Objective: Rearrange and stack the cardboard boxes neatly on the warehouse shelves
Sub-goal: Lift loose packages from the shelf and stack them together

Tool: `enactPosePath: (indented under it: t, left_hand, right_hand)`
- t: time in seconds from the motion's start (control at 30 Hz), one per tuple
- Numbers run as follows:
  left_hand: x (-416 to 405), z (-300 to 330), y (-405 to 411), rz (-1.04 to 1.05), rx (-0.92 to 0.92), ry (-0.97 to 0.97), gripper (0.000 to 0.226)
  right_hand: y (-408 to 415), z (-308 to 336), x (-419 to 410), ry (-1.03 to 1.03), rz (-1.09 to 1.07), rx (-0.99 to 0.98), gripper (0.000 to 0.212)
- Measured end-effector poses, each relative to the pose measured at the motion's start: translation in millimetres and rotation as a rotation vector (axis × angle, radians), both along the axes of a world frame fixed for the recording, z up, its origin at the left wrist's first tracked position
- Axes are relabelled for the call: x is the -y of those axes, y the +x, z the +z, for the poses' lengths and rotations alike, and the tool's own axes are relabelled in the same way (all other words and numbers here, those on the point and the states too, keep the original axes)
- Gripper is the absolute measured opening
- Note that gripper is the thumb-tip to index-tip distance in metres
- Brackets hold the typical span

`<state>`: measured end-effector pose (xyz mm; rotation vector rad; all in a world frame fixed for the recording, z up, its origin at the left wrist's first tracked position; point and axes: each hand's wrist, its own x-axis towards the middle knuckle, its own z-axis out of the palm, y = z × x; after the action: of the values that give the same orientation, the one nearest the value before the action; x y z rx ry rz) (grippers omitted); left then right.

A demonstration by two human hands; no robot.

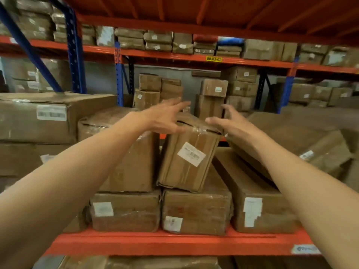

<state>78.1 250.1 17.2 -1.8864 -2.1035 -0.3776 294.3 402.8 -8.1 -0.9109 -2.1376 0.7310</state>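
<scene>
A tilted cardboard box (189, 154) with a white label leans to the right on top of a lower box (197, 210) on the orange shelf (165, 243). My left hand (165, 118) reaches over its top left corner with fingers spread, touching or just above the top. My right hand (227, 121) hovers at its top right corner, fingers spread and slightly bent, holding nothing. A taller box (128, 152) stands right beside it on the left.
A long box (254, 197) lies to the right, with another slanted box (303, 144) above it. A large box (38, 117) stands at the far left. More boxes (211, 98) are stacked on the rack behind. An orange upper shelf (194, 10) hangs overhead.
</scene>
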Motion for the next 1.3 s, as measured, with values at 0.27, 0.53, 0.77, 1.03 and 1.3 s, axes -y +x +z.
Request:
enactPosePath:
  t: [0.27, 0.53, 0.77, 1.03, 1.3]
  left_hand:
    - [-24, -22, 20, 0.165, 0.170, -0.096, 0.114]
    - [19, -28, 9, 0.310, 0.208, 0.069, 0.079]
    - [20, -11, 40, 0.516, -0.112, -0.082, 0.058]
    - [18, -19, 62, 0.535, -0.207, -0.146, 0.073]
    - [11, -18, 86, 0.584, -0.266, -0.188, 0.064]
  right_hand:
    - [-20, -77, -14, -0.217, 0.350, -0.159, 0.097]
    - [-49, -69, 6, 0.006, 0.368, -0.108, 0.088]
    - [-40, -66, 19, 0.022, 0.338, 0.013, 0.101]
    - [1, -58, 12, -0.039, 0.212, 0.059, 0.059]
    - [22, -58, 21, -0.019, 0.236, 0.097, 0.054]
